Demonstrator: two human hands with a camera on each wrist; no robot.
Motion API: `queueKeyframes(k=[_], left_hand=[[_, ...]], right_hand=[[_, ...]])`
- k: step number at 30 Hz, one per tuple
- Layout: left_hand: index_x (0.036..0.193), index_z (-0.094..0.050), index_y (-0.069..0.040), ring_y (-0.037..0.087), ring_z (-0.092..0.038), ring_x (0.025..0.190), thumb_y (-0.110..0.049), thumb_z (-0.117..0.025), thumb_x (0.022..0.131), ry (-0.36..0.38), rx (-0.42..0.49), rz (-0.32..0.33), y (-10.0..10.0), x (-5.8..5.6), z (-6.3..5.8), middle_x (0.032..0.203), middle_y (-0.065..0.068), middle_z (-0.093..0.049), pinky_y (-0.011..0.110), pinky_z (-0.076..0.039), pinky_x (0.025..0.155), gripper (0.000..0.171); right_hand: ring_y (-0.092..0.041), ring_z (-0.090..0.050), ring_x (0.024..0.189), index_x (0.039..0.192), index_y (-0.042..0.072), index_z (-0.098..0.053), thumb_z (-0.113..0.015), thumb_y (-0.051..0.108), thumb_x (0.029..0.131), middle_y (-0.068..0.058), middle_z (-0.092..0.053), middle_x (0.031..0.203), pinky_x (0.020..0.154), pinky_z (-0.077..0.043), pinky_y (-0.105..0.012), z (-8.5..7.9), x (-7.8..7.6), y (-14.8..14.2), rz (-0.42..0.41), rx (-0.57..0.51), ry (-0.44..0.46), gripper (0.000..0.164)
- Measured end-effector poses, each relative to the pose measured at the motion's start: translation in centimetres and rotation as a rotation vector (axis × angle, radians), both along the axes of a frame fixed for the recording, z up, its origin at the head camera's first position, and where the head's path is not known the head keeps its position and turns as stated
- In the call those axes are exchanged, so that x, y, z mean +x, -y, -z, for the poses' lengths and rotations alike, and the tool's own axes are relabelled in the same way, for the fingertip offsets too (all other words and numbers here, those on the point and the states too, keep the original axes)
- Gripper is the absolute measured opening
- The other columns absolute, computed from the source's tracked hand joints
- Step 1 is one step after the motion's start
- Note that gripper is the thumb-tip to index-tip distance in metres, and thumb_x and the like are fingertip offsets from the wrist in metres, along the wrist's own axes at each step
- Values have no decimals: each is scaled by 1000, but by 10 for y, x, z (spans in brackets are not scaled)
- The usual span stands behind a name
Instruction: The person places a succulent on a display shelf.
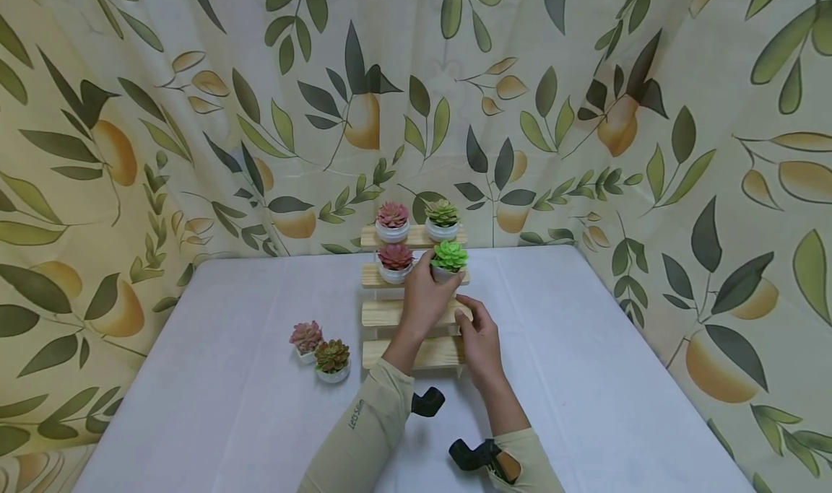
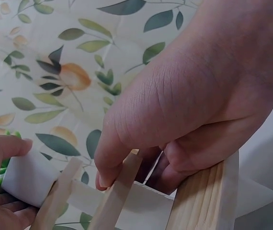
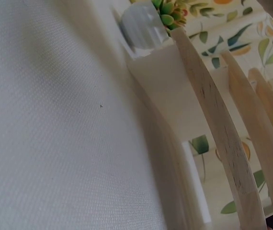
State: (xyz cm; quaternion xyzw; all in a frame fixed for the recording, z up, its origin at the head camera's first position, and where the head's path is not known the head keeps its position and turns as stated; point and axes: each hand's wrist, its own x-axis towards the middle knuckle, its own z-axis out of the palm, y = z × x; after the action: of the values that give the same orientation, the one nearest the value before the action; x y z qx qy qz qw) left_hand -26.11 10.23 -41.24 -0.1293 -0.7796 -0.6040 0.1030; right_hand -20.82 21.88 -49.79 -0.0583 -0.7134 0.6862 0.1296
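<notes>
Biggest stuff first: there's a fruit-and-leaf curtain (image 1: 416, 118) at the back, then the white worktop (image 1: 572, 377), with my 4-tier wooden stand (image 1: 380, 312) on it. My left grip (image 1: 424, 297) is holding the bright green succulent (image 1: 449, 256) by its white pot (image 2: 31, 175), over at the right end of the 2nd tier (image 1: 372, 276). My right grip (image 1: 482, 338) has the right end of the 3rd tier (image 1: 383, 314) between its fingers, I'd guess to steady the stand.

Plant-wise, the top tier (image 1: 419, 237) carries 2, a pink-red succulent (image 1: 393, 217) on the left and a darker green succulent (image 1: 442, 215) on the right. A deep red succulent (image 1: 395, 257) sits on the 2nd tier, just left of the bright green 1. Another 2, a pale pink succulent (image 1: 306, 337) and a brownish-green succulent (image 1: 332, 356), are down on the worktop left of the stand.

So I read this step as placing plant number 4. Can't tell if the plank has the pot's full weight. Next move, imo: get the base flat on the wood, then ease my left fingers away without bumping the deep red neighbour. Narrow planks, so a sloppy release could tip it. After that, the worktop pair look like the obvious next pickups.
</notes>
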Motion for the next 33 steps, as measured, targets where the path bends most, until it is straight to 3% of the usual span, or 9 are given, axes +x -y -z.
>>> queueKeyframes(k=[18, 23, 33], left_hand=[[144, -54, 0, 26, -61, 123, -16, -84, 88, 16, 2, -12, -2, -1, 0, 135, 15, -64, 44, -50, 104, 65], [145, -51, 2, 28, -61, 123, -12, -83, 87, -12, 11, -20, -1, 2, 2, 136, 18, -62, 44, -51, 103, 68], [150, -43, 8, 32, -57, 128, -11, -83, 88, -28, -23, -29, 2, 11, 6, 141, 24, -56, 42, -47, 108, 76]], right_hand=[[-20, -35, 146, 144, 11, -58, -55, 20, 110, -10, -40, 160, 115, -38, -48, -1, 0, 0, -6, 0, -1, 35], [-20, -31, 148, 144, 10, -57, -55, 20, 110, -7, -40, 161, 116, -37, -48, -1, 0, 0, -5, -3, 4, 36], [-18, -38, 144, 139, 12, -61, -56, 18, 109, -5, -47, 155, 114, -40, -47, 1, -2, -1, 15, 5, -3, 32]])
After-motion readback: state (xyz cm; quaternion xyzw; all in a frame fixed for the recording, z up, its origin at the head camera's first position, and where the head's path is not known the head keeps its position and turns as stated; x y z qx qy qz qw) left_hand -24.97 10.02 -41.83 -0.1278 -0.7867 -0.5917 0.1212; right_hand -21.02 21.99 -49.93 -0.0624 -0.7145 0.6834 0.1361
